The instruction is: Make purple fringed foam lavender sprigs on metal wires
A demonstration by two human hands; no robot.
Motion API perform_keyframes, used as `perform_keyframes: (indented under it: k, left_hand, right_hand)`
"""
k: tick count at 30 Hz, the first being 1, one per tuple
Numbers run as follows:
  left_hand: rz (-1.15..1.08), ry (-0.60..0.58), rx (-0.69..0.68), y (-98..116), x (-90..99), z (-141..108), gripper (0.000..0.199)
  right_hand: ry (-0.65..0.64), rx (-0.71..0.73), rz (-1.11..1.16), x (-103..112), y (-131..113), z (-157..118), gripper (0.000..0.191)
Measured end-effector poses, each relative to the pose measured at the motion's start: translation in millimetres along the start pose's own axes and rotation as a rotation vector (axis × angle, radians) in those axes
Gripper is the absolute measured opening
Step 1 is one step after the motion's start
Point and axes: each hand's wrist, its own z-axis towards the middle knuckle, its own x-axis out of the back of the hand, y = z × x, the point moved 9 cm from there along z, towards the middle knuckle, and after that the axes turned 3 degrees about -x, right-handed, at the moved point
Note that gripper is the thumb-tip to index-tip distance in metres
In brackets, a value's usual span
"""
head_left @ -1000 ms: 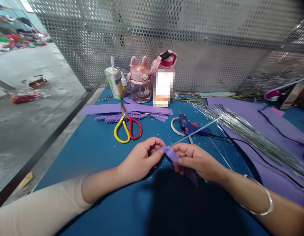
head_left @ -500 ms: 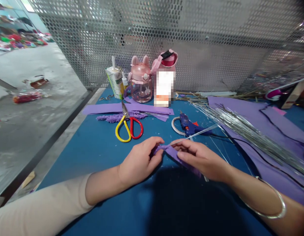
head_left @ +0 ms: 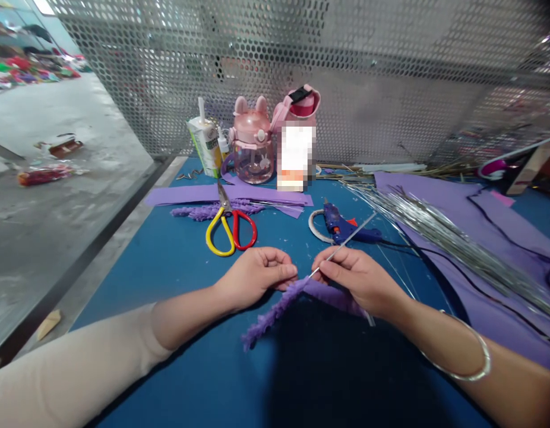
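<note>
A purple fringed flower spike [head_left: 272, 313] slants down to the left between my hands, wound on a thin silvery wire [head_left: 351, 235]. A flat purple strip [head_left: 331, 295] runs from its upper end beneath my right palm. My right hand [head_left: 357, 276] pinches the wire between thumb and fingers just above the spike. My left hand [head_left: 261, 274] has its thumb and fingertips pressed together beside the spike's upper end; whether anything is between them is hidden. Beyond my left hand lie scissors [head_left: 227, 205] with one yellow and one red handle.
A blue glue gun [head_left: 346, 227] and a white tape roll [head_left: 317, 227] lie beyond my right hand. Wire bundles [head_left: 439, 238] rest on purple sheets [head_left: 435, 190] at right. A drink carton [head_left: 205, 145], pink bottle [head_left: 252, 142] and blurred-out upright object [head_left: 296, 157] stand at the back.
The fringed spike, mostly hidden in my left hand before, now shows slanting down below it. My left fingers have shifted off it, and the wire points more steeply upward.
</note>
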Motion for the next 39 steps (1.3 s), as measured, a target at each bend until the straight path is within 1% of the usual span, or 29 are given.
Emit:
perform_keyframes:
  k: [3, 5, 7, 9, 13, 15, 20, 23, 26, 29, 32, 35, 36, 37, 39]
  left_hand:
    - [0.001, -0.027, 0.058, -5, -4.6, -3, 0.020]
    - [-0.007, -0.080, 0.096, -6, -9.8, -5, 0.026]
    - [-0.015, -0.148, 0.149, -8, -14.6, -8, 0.034]
    - [0.016, -0.191, 0.185, -9, -15.7, -9, 0.036]
    - [0.094, -0.194, 0.157, -5, -11.8, -8, 0.018]
    - [0.102, -0.201, 0.148, -6, -11.9, -8, 0.015]
    - [0.050, -0.246, 0.170, -9, -15.8, -8, 0.015]
    - [-0.002, -0.312, 0.175, -8, -21.9, -9, 0.018]
    - [-0.049, -0.371, 0.169, -5, -27.9, -11, 0.022]
    - [-0.097, -0.371, 0.183, -5, -29.3, -13, 0.020]
    - [-0.107, -0.383, 0.193, -5, -30.5, -15, 0.017]
    - [-0.024, -0.364, 0.177, -3, -27.5, -13, 0.020]
    - [0.028, -0.337, 0.154, -2, -24.7, -12, 0.023]
    - [0.086, -0.286, 0.113, 1, -20.1, -10, 0.026]
    - [0.184, -0.103, -0.010, 11, -5.1, -5, 0.032]
  right_hand:
    - [-0.010, -0.011, -0.037, -6, 0, -2, 0.013]
    - [-0.011, -0.007, -0.078, -8, -1, -3, 0.014]
    - [0.003, 0.031, -0.131, -9, -5, -4, 0.014]
    - [0.028, 0.075, -0.196, -8, -9, -5, 0.016]
    - [0.065, 0.123, -0.303, -7, -13, -5, 0.020]
    - [0.071, 0.170, -0.336, -8, -17, -6, 0.020]
    - [0.071, 0.246, -0.362, -10, -22, -8, 0.020]
    - [0.070, 0.296, -0.369, -10, -26, -10, 0.021]
    - [0.054, 0.276, -0.339, -10, -24, -11, 0.020]
    - [0.046, 0.242, -0.309, -11, -21, -11, 0.020]
    - [0.036, 0.247, -0.317, -12, -21, -11, 0.022]
    - [0.041, 0.192, -0.283, -9, -15, -8, 0.023]
    - [0.059, 0.161, -0.255, -6, -12, -7, 0.022]
    - [0.085, 0.131, -0.228, -3, -9, -7, 0.021]
    - [0.145, 0.097, -0.187, 3, -5, -6, 0.020]
